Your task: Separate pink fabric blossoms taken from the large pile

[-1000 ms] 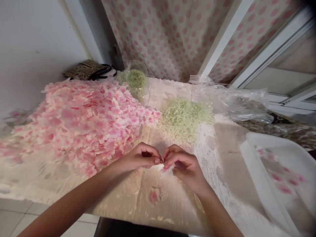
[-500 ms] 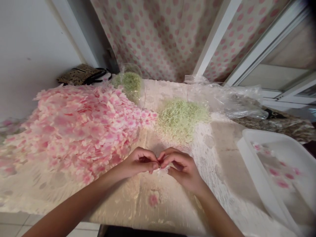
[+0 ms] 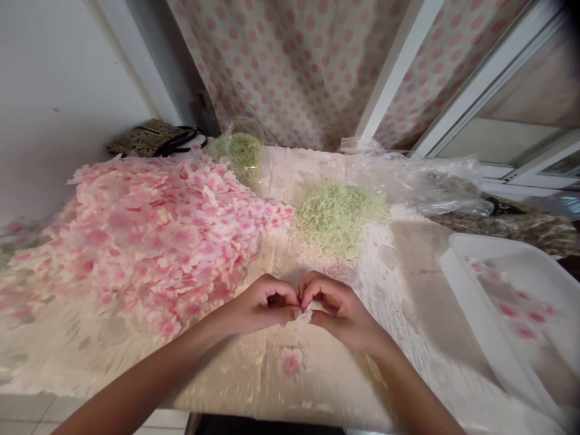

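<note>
My left hand [image 3: 276, 302] and my right hand [image 3: 333, 305] meet over the near middle of the table, fingertips pinched together. Between them is a small pale fabric flower [image 3: 304, 315], mostly covered by the fingers. Just below, a single pink-centred flower [image 3: 291, 362] lies flat on the table cover. To the left of my hands spreads a big heap of pink and cream fabric flowers [image 3: 158, 223]. Beyond my hands sits a loose pile of thin pale green pieces [image 3: 338, 217], too fine to make out singly.
A white tray [image 3: 462, 302] with several pink flowers in it stands at the right. Clear plastic bags [image 3: 417, 175] lie at the back right. At the back left are a clear bag of green pieces [image 3: 244, 154] and a patterned bag [image 3: 147, 138].
Both hands stay pinched together, and their fingers have shifted slightly on the pale flower, which shows a little more. The whole scene has moved slightly right in view.
</note>
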### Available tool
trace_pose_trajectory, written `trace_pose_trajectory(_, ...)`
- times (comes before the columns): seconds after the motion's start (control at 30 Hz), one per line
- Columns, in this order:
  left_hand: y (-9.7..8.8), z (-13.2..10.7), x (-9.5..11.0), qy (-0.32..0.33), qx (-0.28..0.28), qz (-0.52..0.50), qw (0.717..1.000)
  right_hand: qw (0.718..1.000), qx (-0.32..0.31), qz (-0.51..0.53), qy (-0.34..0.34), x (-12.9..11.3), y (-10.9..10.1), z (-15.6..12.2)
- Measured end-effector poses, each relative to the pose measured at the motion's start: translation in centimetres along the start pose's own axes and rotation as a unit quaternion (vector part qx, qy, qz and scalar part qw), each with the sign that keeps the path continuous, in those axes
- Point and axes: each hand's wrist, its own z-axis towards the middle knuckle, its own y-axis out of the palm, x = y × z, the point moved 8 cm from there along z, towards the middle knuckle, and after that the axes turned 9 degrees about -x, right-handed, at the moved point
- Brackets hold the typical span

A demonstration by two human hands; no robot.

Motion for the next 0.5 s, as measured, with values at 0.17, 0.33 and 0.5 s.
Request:
trace_pose_trajectory(0.17, 0.4, 0.2, 0.0, -0.006, -0.024, -0.004, 1.0, 1.0, -0.01, 0.001, -0.003, 0.5, 0.1, -0.2)
trace_pose_trajectory(0.33, 1.4, 0.4, -0.3, -0.01, -0.059, -0.067, 0.996, 0.996, -0.055, 0.061, 0.017, 0.7, 0.5, -0.3)
trace_pose_trajectory(0.5, 2.0, 0.6, -0.6, -0.003, -0.078, -0.115, 0.99, 0.987, -0.092, 0.128, 0.041, 1.4, 0.8, -0.1)
